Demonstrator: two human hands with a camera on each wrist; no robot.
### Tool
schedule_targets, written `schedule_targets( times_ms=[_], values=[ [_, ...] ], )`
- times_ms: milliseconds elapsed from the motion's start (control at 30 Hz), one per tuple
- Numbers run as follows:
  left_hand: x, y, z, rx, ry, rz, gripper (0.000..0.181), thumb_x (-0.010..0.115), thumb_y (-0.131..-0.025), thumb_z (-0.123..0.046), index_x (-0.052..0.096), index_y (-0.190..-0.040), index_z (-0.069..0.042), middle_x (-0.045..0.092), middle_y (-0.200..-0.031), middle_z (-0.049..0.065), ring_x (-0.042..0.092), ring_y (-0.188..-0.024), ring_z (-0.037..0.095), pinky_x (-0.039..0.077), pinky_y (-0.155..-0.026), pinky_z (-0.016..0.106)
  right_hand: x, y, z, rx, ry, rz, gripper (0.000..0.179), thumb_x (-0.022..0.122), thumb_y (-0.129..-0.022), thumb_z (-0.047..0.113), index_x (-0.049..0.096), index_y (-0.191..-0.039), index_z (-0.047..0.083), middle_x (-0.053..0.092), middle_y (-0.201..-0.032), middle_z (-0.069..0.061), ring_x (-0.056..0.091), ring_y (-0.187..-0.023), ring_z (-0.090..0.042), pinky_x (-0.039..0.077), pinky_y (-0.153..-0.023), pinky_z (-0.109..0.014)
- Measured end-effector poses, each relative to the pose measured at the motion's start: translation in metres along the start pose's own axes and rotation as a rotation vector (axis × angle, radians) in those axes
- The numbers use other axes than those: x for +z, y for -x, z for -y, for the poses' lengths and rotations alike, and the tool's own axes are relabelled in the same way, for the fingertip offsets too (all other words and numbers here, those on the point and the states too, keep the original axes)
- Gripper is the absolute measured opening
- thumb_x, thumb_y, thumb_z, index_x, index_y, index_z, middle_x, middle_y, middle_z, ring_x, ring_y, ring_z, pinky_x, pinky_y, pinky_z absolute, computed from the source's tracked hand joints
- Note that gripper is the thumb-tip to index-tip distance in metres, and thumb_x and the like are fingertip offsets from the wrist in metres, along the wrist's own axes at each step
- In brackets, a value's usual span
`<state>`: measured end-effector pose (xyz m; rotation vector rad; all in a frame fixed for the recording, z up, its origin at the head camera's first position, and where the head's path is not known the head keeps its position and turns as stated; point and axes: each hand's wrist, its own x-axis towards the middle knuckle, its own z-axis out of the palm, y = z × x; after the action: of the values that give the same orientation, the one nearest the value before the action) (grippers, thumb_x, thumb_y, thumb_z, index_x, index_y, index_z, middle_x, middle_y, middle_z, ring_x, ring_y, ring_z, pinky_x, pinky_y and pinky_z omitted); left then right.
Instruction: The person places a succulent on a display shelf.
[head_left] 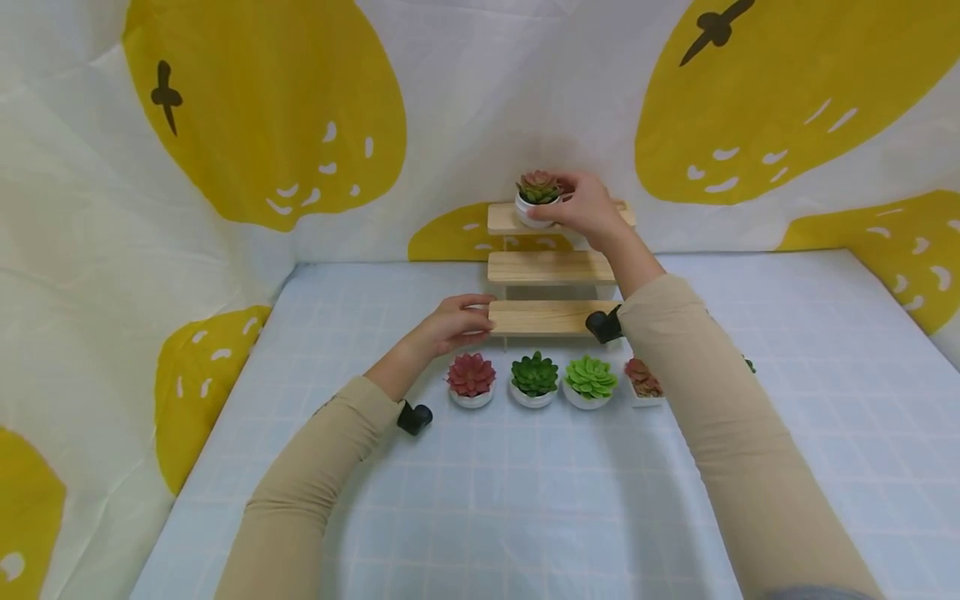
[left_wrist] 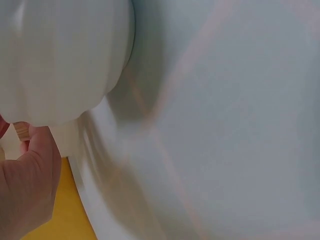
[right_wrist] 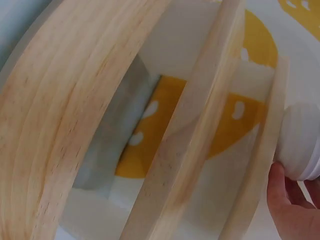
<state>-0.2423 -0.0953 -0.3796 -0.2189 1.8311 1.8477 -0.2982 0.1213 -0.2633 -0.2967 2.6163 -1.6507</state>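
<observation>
Right hand [head_left: 588, 208]: thumb and fingers pinched the white pot [head_left: 528, 211] of a pink-green succulent [head_left: 537, 188] from its right side;
Pink-green succulent: stood upright at the top board [head_left: 502, 219] of a wooden stand, toward the left end;
Left hand [head_left: 453, 323]: thumb and fingers gripped the left end of the bottom board [head_left: 551, 318], the nearest of three stepped tiers;
Middle board [head_left: 547, 267]: ran between the other two, left to right;
Near row: in front of the stand, from left to right, stood a red succulent [head_left: 471, 374], a dark green succulent [head_left: 535, 372] and a bright green succulent [head_left: 591, 377] in round white pots; then a reddish succulent [head_left: 642, 379] in a straighter-sided pot, partly hidden by the right sleeve [head_left: 742, 450];
Cloths: a pale blue checked tablecloth [head_left: 480, 508] lay beneath; a white backdrop [head_left: 495, 100] with yellow fruit prints hung on the far side.
</observation>
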Motion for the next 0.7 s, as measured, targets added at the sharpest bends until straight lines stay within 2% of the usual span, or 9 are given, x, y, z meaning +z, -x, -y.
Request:
schedule_targets(
  times_ms=[233,533,700],
  values=[
    [0.0011,-0.0002,-0.0014,-0.004,-0.004,0.005,0.053,0.059,-0.086,0.005,0.048,-0.136,-0.008,0.049,-0.132,0.014,0.054,-0.097,0.021,0.045,-0.094,0.038,0.0058,-0.0022,0.0032,0.014,0.025,-0.022,0.063,0.072,-0.08,0.019,0.046,-0.136,0.007,0.051,-0.129,-0.011,0.046,-0.104,-0.02,0.043,-0.082,-0.028],
    [0.0005,0.0005,-0.0019,-0.01,0.007,0.007,0.054,0.059,-0.085,0.007,0.048,-0.136,-0.008,0.049,-0.131,0.014,0.055,-0.093,0.019,0.048,-0.091,0.035,0.0096,0.0002,-0.0003,-0.016,-0.084,0.005,0.063,0.07,-0.082,0.012,0.042,-0.138,0.005,0.048,-0.132,-0.014,0.047,-0.112,-0.024,0.042,-0.091,-0.031],
    [0.0,-0.0005,-0.0007,-0.008,0.016,0.008,0.054,0.059,-0.085,0.008,0.049,-0.135,-0.008,0.05,-0.131,0.014,0.055,-0.09,0.017,0.047,-0.091,0.036,0.0083,0.0,-0.0016,-0.024,-0.104,0.02,0.062,0.07,-0.082,0.011,0.043,-0.138,0.005,0.048,-0.133,-0.014,0.047,-0.115,-0.025,0.042,-0.093,-0.033]
  ],
)
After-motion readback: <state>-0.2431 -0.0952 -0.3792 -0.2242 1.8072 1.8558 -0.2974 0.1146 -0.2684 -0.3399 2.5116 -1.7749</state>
